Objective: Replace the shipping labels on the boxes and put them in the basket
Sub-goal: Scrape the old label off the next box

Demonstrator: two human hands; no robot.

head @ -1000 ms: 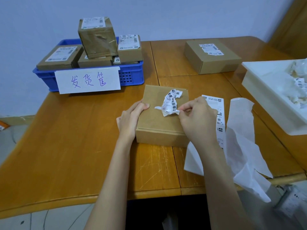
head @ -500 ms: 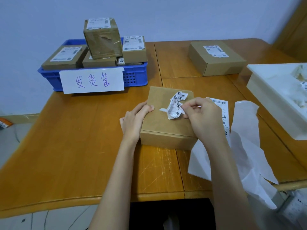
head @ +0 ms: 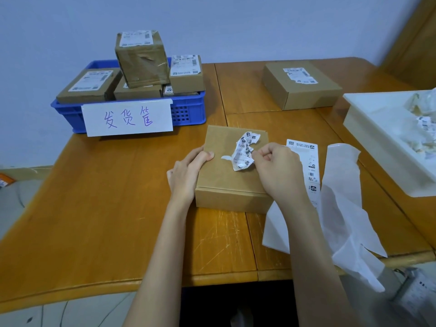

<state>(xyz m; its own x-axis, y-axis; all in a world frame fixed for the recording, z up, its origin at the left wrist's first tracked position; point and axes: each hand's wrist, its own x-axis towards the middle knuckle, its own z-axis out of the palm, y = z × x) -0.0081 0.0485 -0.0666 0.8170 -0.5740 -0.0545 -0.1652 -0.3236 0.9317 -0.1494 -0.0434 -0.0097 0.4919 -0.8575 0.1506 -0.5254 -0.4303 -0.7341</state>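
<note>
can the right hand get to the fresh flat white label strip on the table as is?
Probably yes once freed: the flat white label strip lies uncovered just beyond the right hand, but that hand pinches the crumpled old label.

1 head view looks forward and down, close over the table [head: 99,208]

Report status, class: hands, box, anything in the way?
Left hand grips box edge, steadying it. Right hand pinches crumpled old label, a corner apparently on the lid. New label waits beside box. Nothing obstructing.
</note>
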